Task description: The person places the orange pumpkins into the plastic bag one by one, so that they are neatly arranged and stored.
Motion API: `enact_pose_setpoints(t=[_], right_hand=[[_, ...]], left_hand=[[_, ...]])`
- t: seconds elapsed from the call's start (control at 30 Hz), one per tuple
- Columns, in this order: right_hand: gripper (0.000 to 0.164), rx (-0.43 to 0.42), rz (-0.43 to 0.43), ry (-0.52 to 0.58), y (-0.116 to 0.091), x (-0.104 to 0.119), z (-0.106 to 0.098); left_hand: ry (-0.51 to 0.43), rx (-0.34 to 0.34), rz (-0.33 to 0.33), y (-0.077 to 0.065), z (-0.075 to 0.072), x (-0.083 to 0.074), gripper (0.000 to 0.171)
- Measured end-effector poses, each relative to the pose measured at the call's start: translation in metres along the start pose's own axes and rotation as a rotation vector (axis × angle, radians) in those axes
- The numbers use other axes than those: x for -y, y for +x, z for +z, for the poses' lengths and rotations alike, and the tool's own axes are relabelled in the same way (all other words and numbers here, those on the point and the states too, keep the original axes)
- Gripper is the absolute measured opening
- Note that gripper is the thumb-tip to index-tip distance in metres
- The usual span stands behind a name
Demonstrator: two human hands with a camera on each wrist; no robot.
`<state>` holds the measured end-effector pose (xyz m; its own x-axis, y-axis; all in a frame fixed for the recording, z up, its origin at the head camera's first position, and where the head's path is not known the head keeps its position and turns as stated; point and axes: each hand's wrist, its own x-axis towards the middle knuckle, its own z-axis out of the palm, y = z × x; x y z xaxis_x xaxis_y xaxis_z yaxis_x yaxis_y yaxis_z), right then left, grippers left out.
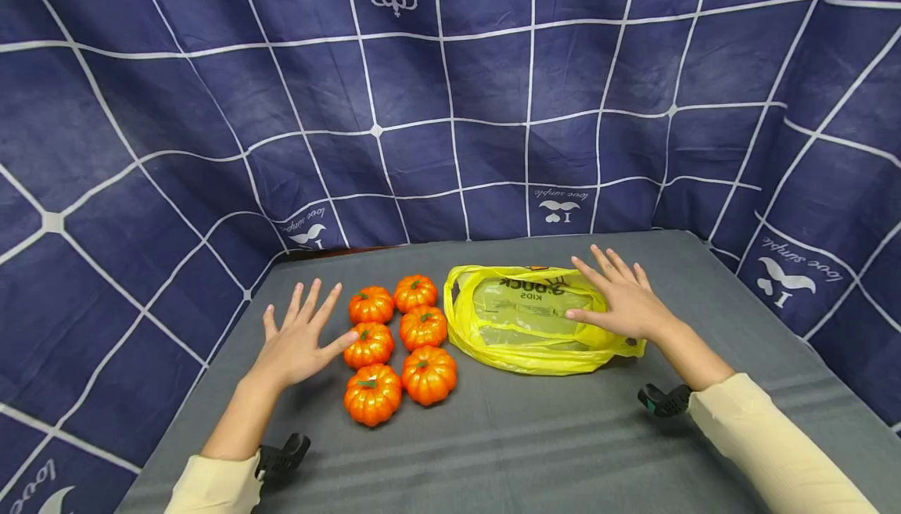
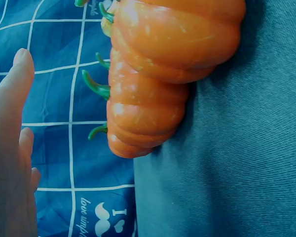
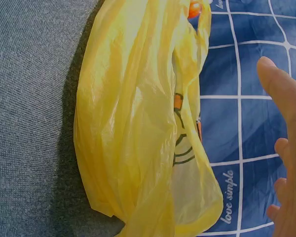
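Several small orange pumpkins with green stems stand in two columns left of centre on the table. My left hand is spread beside their left side, fingers straight, holding nothing; in the head view its thumb overlaps the edge of one pumpkin, and I cannot tell whether they touch. The left wrist view shows pumpkins apart from that hand. Right of them lies a yellow plastic bag, its mouth spread wide, with dark lettering inside. Over the bag's right part my right hand is spread and holds nothing. The right wrist view shows the bag's crumpled side.
A grey cloth covers the table. Behind and along both sides hangs a dark blue curtain with white grid lines. Each wrist carries a black camera mount, one at the left and one at the right.
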<state>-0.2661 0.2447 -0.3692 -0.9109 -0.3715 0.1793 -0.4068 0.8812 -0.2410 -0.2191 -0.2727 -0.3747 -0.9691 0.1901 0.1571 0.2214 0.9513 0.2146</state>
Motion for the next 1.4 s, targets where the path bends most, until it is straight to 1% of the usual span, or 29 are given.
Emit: enact_pose_setpoints(t=[0.13, 0.23, 0.37, 0.47, 0.53, 0.67, 0.73, 0.8, 0.9, 0.97, 1.07, 1.13, 1.27, 1.4], right_hand=[[0.094, -0.034, 0.001, 0.036, 0.0, 0.0, 0.0], [0.091, -0.097, 0.013, 0.087, -0.002, -0.004, 0.003], [0.086, -0.177, 0.06, 0.162, -0.006, -0.012, 0.009], [0.084, -0.213, 0.1, 0.226, -0.011, -0.019, 0.014], [0.082, -0.225, 0.121, 0.27, -0.014, -0.024, 0.018], [0.078, -0.196, 0.173, 0.346, -0.021, -0.037, 0.026], [0.078, -0.165, 0.211, 0.384, -0.023, -0.042, 0.031], [0.079, -0.136, 0.255, 0.427, -0.025, -0.047, 0.035], [0.082, -0.104, 0.308, 0.491, -0.025, -0.052, 0.042], [0.082, -0.096, 0.322, 0.527, -0.027, -0.055, 0.046], [0.081, -0.101, 0.321, 0.567, -0.029, -0.058, 0.053], [0.08, -0.11, 0.32, 0.59, -0.03, -0.059, 0.057], [0.079, -0.128, 0.345, 0.636, -0.03, -0.061, 0.06], [0.075, -0.143, 0.358, 0.672, -0.029, -0.064, 0.06]], left_hand=[[-0.012, 0.014, 0.004, 0.004, 0.003, 0.002, 0.088], [-0.023, 0.03, -0.002, 0.009, 0.005, 0.003, 0.088], [-0.052, 0.058, -0.02, 0.019, 0.005, 0.005, 0.088], [-0.094, 0.082, -0.025, 0.029, 0.002, 0.009, 0.091], [-0.117, 0.092, -0.012, 0.036, 0.002, 0.013, 0.093], [-0.158, 0.092, 0.041, 0.05, 0.006, 0.022, 0.095], [-0.208, 0.099, 0.052, 0.057, 0.009, 0.025, 0.095], [-0.275, 0.115, 0.047, 0.063, 0.011, 0.027, 0.094], [-0.372, 0.155, 0.013, 0.071, 0.016, 0.03, 0.094], [-0.424, 0.18, -0.006, 0.074, 0.021, 0.032, 0.095], [-0.488, 0.205, -0.011, 0.077, 0.028, 0.034, 0.096], [-0.529, 0.204, 0.001, 0.078, 0.032, 0.036, 0.096], [-0.565, 0.197, 0.018, 0.081, 0.036, 0.038, 0.093], [-0.62, 0.204, 0.007, 0.083, 0.037, 0.037, 0.09]])
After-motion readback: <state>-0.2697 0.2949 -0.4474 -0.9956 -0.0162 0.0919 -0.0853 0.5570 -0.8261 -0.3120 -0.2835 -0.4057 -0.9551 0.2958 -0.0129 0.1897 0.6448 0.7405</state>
